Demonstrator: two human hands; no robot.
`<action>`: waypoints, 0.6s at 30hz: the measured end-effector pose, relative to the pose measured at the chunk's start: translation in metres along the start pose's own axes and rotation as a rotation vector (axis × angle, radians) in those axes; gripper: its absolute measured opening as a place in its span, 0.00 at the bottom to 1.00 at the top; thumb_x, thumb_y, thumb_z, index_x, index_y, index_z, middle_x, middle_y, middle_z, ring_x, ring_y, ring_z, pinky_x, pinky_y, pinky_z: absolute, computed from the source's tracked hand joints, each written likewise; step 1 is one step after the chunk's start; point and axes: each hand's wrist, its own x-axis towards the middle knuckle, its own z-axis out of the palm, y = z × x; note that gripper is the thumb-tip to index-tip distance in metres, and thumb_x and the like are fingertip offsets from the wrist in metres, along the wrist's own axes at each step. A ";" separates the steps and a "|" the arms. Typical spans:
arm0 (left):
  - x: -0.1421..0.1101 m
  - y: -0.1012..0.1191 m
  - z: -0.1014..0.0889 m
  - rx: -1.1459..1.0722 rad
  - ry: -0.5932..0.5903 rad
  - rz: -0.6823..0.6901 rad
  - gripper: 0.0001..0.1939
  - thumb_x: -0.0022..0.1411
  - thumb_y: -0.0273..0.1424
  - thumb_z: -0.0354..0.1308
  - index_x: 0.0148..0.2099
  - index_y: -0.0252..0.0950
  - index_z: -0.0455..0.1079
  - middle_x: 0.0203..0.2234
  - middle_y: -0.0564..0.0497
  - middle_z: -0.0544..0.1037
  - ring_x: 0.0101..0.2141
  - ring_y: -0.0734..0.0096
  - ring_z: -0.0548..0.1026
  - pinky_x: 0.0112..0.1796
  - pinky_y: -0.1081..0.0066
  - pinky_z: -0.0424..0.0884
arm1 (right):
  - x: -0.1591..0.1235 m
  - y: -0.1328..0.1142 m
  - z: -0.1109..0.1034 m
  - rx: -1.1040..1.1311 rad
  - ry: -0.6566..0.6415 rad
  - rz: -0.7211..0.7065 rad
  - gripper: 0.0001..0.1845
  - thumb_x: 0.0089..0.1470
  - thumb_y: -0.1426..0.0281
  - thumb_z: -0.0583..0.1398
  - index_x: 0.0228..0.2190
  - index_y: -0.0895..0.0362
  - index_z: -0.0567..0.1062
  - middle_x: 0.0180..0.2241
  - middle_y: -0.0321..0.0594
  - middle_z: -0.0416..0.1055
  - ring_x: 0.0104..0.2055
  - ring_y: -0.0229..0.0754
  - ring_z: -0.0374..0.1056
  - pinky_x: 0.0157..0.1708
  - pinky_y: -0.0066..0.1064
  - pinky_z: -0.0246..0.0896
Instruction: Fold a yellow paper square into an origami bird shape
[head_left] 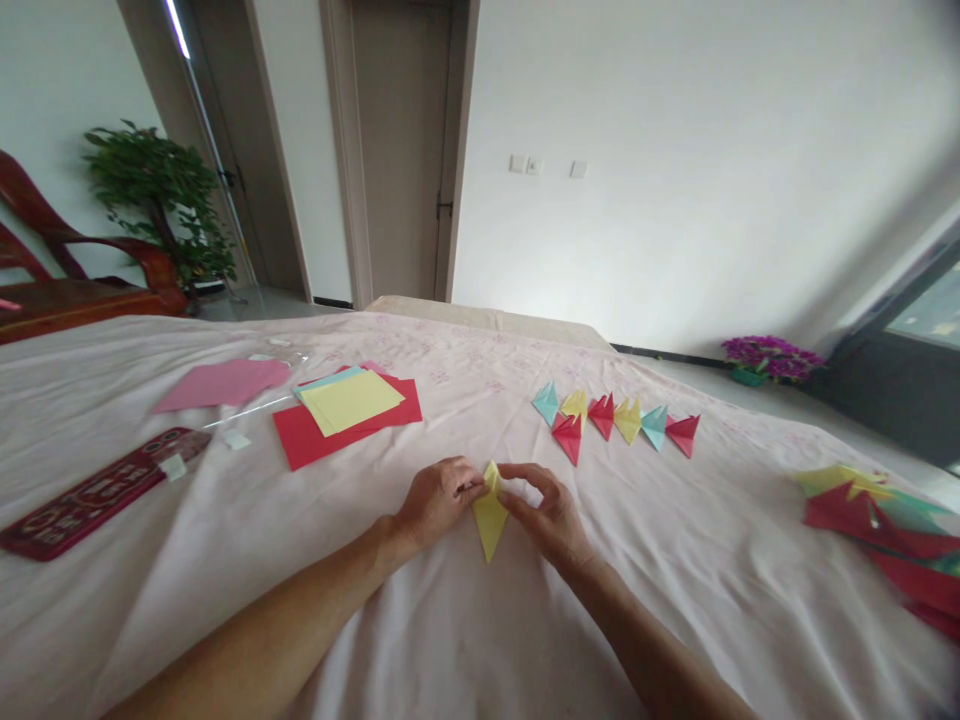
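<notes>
Between my hands lies a folded yellow paper (490, 525), a narrow kite shape with its long point toward me. My left hand (442, 497) has its fingers closed on the upper left edge of it. From the other side, my right hand (551, 515) pinches the upper right edge with thumb and finger. The fingertips hide part of the paper's top. Beyond my right hand, several small folded paper pieces (602, 414) in red, yellow and light blue stand in a row, with one red piece (568, 436) in front of them.
Flat coloured sheets (352, 402) lie stacked at the left, beside pink paper (221, 385) and a clear wrapper. A dark red phone (90, 495) rests at the far left. More folded papers (862, 510) are piled at the right. A wrinkled pale cloth (420, 640) covers the surface.
</notes>
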 end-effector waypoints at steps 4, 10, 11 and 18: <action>-0.001 0.000 0.000 -0.012 0.005 -0.008 0.15 0.66 0.39 0.51 0.34 0.38 0.73 0.30 0.50 0.76 0.33 0.68 0.74 0.35 0.72 0.68 | 0.010 -0.009 0.007 0.038 0.006 0.013 0.08 0.50 0.62 0.62 0.30 0.52 0.78 0.33 0.38 0.77 0.40 0.47 0.71 0.44 0.39 0.63; 0.000 -0.001 0.002 -0.039 0.003 -0.002 0.13 0.67 0.37 0.50 0.35 0.39 0.73 0.30 0.51 0.76 0.33 0.69 0.74 0.35 0.73 0.68 | 0.010 0.000 0.015 0.088 0.018 0.042 0.11 0.54 0.61 0.59 0.29 0.54 0.77 0.32 0.39 0.77 0.37 0.46 0.71 0.40 0.36 0.64; 0.001 -0.002 0.002 -0.045 0.003 -0.001 0.13 0.67 0.36 0.50 0.35 0.38 0.73 0.30 0.51 0.75 0.33 0.69 0.74 0.35 0.73 0.68 | 0.009 0.002 0.016 0.091 0.017 0.046 0.11 0.54 0.61 0.59 0.30 0.54 0.77 0.32 0.39 0.76 0.37 0.46 0.71 0.39 0.35 0.63; 0.000 0.000 0.001 -0.081 0.026 0.011 0.09 0.66 0.31 0.53 0.35 0.37 0.72 0.31 0.50 0.75 0.34 0.70 0.73 0.36 0.73 0.67 | 0.005 0.008 0.022 0.076 0.041 0.066 0.10 0.54 0.62 0.59 0.29 0.55 0.75 0.31 0.39 0.74 0.37 0.46 0.69 0.40 0.35 0.62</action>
